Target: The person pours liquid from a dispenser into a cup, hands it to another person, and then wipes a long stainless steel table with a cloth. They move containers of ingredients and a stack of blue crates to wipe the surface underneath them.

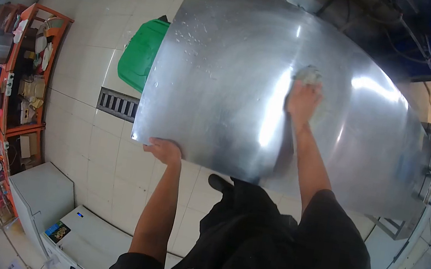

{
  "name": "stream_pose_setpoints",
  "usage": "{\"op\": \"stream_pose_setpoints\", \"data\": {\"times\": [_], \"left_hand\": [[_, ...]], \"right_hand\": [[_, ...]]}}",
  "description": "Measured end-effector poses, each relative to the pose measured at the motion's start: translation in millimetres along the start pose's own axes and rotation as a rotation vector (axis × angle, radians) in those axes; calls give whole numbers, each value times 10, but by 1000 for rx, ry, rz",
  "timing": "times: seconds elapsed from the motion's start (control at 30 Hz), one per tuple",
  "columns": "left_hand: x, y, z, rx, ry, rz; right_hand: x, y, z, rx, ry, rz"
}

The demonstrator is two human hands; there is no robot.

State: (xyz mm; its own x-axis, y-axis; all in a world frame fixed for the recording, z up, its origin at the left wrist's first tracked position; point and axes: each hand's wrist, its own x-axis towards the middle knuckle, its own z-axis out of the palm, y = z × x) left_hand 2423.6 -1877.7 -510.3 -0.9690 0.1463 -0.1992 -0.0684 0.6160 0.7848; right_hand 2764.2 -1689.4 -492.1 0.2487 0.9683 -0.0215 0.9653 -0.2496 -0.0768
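Note:
A large stainless steel table (223, 80) spreads out in front of me, with water drops scattered over its far left part. My right hand (304, 103) presses a wet-looking, greyish rag (309, 74) flat against the steel, right of the middle; the fingers partly cover the rag. At the near left corner, my left hand (165, 151) grips the table's edge, fingers curled around it. Part of those fingers is hidden by the rim.
A green bin (142, 55) stands just past the table's left edge, near a floor drain grate (118, 104). Orange shelves (27, 73) with assorted goods line the left side. White chest freezers (94, 239) sit at lower left. Dark equipment and hoses are behind the table.

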Motion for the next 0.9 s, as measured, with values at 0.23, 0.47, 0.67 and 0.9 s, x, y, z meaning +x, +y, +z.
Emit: {"op": "stream_pose_setpoints", "data": {"times": [0.23, 0.47, 0.67, 0.9], "left_hand": [[-98, 167, -43, -48, -20, 16], [-9, 20, -28, 5, -13, 21], [72, -124, 12, -34, 35, 153], [40, -33, 3, 5, 45, 118]], "right_hand": [[1207, -1581, 278, 473, 223, -199], [2034, -2578, 163, 445, 71, -523], [2437, -3411, 120, 411, -23, -658], [1766, -3662, 457, 531, -224, -915]]}}
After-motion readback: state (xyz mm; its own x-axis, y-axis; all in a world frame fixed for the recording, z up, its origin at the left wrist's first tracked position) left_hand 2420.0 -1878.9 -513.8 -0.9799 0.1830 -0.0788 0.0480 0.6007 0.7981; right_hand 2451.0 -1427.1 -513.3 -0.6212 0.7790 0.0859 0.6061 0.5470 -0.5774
